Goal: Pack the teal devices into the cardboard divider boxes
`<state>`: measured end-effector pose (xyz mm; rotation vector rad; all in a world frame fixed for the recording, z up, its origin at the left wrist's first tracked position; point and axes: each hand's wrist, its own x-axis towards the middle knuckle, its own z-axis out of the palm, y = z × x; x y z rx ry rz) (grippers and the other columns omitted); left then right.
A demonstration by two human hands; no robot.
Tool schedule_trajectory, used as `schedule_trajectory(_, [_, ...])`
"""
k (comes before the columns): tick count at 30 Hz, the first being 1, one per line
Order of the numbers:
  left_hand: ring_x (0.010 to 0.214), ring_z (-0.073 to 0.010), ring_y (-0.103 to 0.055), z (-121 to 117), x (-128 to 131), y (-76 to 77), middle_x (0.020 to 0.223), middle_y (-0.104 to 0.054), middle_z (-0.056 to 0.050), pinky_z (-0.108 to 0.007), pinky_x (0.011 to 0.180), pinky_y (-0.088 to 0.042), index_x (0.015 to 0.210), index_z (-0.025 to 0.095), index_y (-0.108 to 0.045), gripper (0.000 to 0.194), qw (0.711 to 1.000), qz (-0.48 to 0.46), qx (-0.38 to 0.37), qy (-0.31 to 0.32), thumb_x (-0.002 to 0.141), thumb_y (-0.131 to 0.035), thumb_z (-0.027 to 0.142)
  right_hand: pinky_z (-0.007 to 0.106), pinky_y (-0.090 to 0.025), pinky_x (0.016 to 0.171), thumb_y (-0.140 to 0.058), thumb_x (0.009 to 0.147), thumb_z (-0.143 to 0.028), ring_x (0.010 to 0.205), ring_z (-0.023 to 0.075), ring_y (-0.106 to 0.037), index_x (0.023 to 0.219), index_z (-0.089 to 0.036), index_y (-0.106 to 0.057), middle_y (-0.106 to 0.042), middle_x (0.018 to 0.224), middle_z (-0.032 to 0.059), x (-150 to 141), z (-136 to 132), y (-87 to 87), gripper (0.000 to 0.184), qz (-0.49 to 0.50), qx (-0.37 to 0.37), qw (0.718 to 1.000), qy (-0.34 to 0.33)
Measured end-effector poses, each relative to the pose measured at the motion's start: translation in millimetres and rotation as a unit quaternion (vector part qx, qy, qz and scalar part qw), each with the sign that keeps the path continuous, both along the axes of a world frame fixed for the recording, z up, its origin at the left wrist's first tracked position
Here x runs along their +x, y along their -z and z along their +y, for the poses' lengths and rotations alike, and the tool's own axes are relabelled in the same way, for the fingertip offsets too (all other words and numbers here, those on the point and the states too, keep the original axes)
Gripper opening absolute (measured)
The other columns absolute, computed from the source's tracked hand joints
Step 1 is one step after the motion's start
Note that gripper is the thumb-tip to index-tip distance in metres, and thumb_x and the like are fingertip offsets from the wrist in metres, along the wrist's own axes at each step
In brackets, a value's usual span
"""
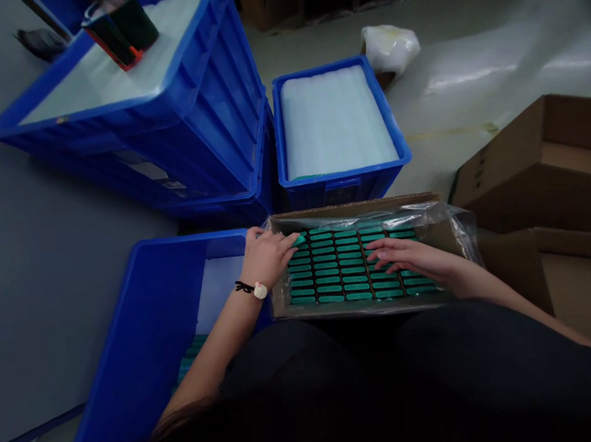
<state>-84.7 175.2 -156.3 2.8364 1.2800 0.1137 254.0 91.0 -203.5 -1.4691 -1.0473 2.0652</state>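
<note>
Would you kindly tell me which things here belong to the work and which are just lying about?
Work: left hand, right hand, green bars, cardboard box, blue crate beside it.
Lying about: stacked blue crates, white bag, open carton.

- Teal-green bars (348, 264) fill the tray in neat rows, a repeating grid broken up by dark dividers
- The brown cardboard tray (361, 305) has plain, unprinted walls
- The blue plastic crate (344, 193) has a ribbed, panelled outer wall
- A pale white-blue sheet (334, 122) lies inside that crate
- The dark green container (121, 31) on the neighbouring crate has a red-orange edge
- A black cord bracelet (245, 287) carries one cream bead
- The crumpled white bag (390, 48) shows faint yellow marks
- The cardboard box (538, 186) on the right is plain brown
- The floor (467, 84) is a glossy grey-green, streaked with pale reflections
</note>
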Motion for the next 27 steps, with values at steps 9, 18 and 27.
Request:
schedule_trajectory(9, [0.091, -0.0233, -0.055, 20, 13, 2.7, 0.099, -0.075, 0.0, -0.046, 0.089, -0.029, 0.115, 0.034, -0.066, 0.026, 1.0, -0.007, -0.012, -0.003, 0.091, -0.055, 0.031, 0.032, -0.049, 0.082, -0.065, 0.083, -0.044, 0.106, 0.022, -0.061, 0.121, -0.025, -0.058, -0.062, 0.121, 0.0061, -4, 2, -14.9, 0.043, -0.012, 0.012, 1.0, 0.009])
schedule_trajectory(18, [0.092, -0.0236, -0.06, 32, 15, -0.9, 0.1, -0.075, -0.002, -0.049, 0.101, -0.024, 0.113, 0.033, -0.066, 0.026, 0.999, 0.01, 0.024, -0.042, 0.091, -0.052, 0.032, 0.03, -0.048, 0.076, -0.065, 0.083, -0.045, 0.101, 0.0212, -0.061, 0.117, -0.024, -0.058, -0.062, 0.118, 0.0069, 3, -10, -11.0, 0.041, -0.065, 0.06, 0.995, 0.049])
schedule_trajectory(27, [0.091, -0.0233, -0.063, 26, 12, 4.0, 0.1, -0.075, -0.003, -0.048, 0.101, -0.025, 0.112, 0.031, -0.066, 0.025, 0.998, 0.008, 0.053, -0.043, 0.091, -0.052, 0.034, 0.034, -0.049, 0.079, -0.066, 0.076, -0.052, 0.09, 0.0199, -0.062, 0.11, -0.019, -0.058, -0.065, 0.101, 0.0058, 13, -39, -11.9, 0.048, -0.09, 0.168, 0.974, 0.122])
